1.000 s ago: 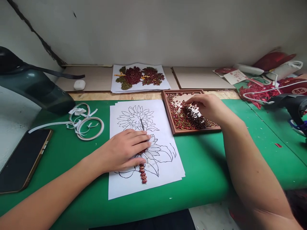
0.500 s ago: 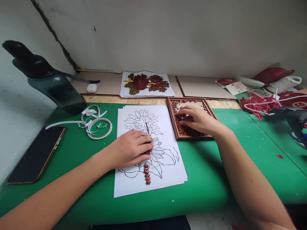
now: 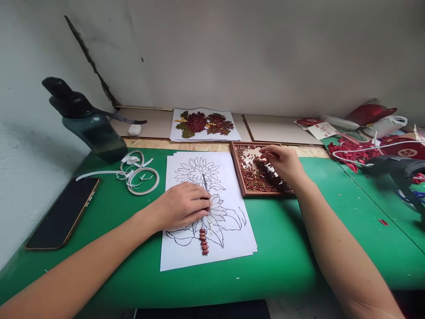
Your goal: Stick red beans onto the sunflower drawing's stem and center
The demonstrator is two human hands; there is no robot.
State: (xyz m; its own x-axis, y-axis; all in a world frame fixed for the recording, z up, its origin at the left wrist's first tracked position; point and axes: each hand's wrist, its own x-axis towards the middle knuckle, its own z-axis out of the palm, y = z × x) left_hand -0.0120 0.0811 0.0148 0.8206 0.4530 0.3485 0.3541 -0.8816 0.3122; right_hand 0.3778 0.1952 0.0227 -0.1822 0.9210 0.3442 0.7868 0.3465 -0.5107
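My left hand lies flat, fingers stretched, on a white sheet with a flower line drawing, over the stem. A short row of red beans runs along the stem just below that hand. My right hand reaches into a wooden frame tray full of red, green and dark beans, its fingertips pinched together among the beans; what they hold is too small to see.
A green mat covers the desk. A dark water bottle, a phone and white tape strips lie at the left. A finished bean picture rests at the back. Red scraps, cables and a black glue gun crowd the right.
My right hand has shifted slightly within the bean tray, fingers moving among the beans. My left hand stays on the drawing. The camera view has tilted down a little.
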